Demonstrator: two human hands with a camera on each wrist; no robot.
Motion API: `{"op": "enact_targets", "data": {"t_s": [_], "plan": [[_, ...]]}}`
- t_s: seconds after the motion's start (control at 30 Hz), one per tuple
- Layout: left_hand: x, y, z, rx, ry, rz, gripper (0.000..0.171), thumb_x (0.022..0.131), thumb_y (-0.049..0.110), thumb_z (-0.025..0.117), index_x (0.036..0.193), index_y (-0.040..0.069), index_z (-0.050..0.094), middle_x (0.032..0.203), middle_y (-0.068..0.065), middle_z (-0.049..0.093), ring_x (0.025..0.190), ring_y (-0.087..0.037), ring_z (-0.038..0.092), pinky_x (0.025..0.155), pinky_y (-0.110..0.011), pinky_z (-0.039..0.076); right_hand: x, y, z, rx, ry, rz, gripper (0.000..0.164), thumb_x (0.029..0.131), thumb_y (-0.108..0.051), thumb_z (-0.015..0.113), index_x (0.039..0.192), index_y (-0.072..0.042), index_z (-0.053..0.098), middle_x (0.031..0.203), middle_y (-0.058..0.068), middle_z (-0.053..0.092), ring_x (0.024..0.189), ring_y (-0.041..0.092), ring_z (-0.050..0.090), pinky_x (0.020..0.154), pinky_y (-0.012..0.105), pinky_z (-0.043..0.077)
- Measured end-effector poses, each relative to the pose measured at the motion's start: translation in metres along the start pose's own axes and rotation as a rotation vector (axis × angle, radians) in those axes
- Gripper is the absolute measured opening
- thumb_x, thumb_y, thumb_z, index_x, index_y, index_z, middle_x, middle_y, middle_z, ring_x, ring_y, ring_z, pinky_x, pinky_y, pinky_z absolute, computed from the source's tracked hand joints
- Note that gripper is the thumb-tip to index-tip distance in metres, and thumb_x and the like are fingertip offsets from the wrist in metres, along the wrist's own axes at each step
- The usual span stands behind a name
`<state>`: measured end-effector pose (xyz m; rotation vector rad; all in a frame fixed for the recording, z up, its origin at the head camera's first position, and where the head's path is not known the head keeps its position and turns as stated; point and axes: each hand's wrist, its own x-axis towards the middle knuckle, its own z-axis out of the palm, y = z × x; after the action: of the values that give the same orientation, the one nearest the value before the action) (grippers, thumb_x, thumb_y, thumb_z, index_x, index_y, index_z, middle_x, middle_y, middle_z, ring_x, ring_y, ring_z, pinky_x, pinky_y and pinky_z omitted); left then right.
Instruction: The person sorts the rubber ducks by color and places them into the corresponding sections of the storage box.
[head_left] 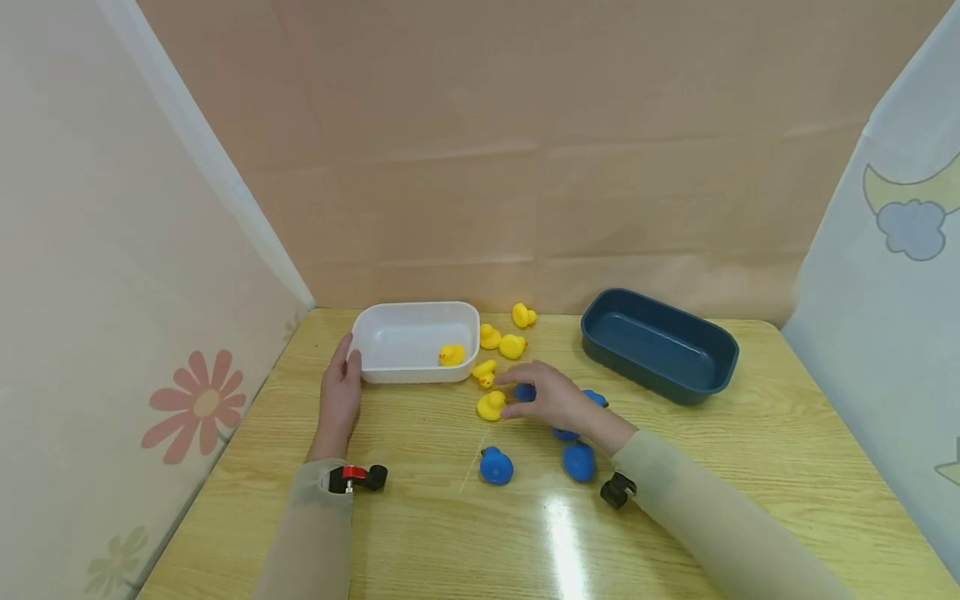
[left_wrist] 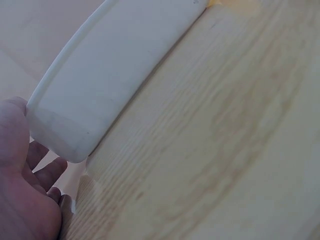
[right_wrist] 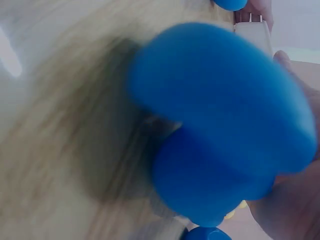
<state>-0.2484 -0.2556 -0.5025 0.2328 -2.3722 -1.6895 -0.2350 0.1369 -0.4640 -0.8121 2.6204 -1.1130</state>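
Observation:
At the left end of a white plastic tub (head_left: 390, 377), my left hand (head_left: 341, 396) holds the corner, thumb near the rim and fingers along the outer wall. One yellow rubber duck (head_left: 452, 355) lies inside the tub. My right hand (head_left: 551, 398) reaches in from the right, thumb and fingers spread apart beside another yellow duck (head_left: 491, 407), the thumb tip right at it. A blue duck (head_left: 524, 392) shows in the gap of that hand. Close below the right wrist, large blue ducks (right_wrist: 220, 95) fill much of the right wrist view.
Several more yellow ducks (head_left: 513, 347) lie right of the tub. Blue ducks (head_left: 497, 466) are scattered under and in front of the right forearm (head_left: 697, 492). A dark blue tub (head_left: 660, 350) stands at the back right of the wooden table (head_left: 420, 533), near the paper-covered back wall.

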Motion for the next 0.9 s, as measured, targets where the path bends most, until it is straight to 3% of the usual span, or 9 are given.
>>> {"op": "enact_targets", "data": {"t_s": [0.9], "plan": [[-0.003, 0.003, -0.001, 0.016, -0.002, 0.015, 0.066, 0.119, 0.052, 0.041, 0.177, 0.022, 0.03, 0.18, -0.005, 0.03, 0.167, -0.027, 0.023, 0.135, -0.048, 0.021, 0.012, 0.009, 0.007, -0.056, -0.023, 0.032, 0.036, 0.098, -0.031, 0.089, 0.132, -0.023, 0.082, 0.13, -0.006, 0.077, 0.115, 0.018, 0.064, 0.104, 0.048, 0.053]]}}
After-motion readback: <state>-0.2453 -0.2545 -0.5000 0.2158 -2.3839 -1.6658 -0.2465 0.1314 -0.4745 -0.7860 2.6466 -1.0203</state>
